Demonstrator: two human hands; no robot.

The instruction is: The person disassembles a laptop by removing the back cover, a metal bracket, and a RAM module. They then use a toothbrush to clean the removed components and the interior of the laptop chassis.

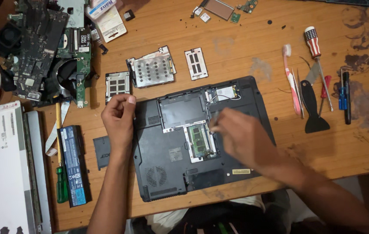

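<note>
Centrally, on the worn wooden table [245,52]: an upturned black plastic laptop base [193,138], covers off. Left hand [118,118], fingers clenched, rests on its upper-left corner. Right hand [241,136], blurred, fingers pinched at the green memory module [200,140]; whether they grasp it, cannot tell. Black rectangular battery [75,164] lies left.

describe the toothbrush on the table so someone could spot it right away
Start at the open black laptop in the middle of the wooden table and look right, to the row of tools. The toothbrush is the leftmost one there, beside thin tweezers. It is the only pink thing, with white bristles at its far end.
</note>
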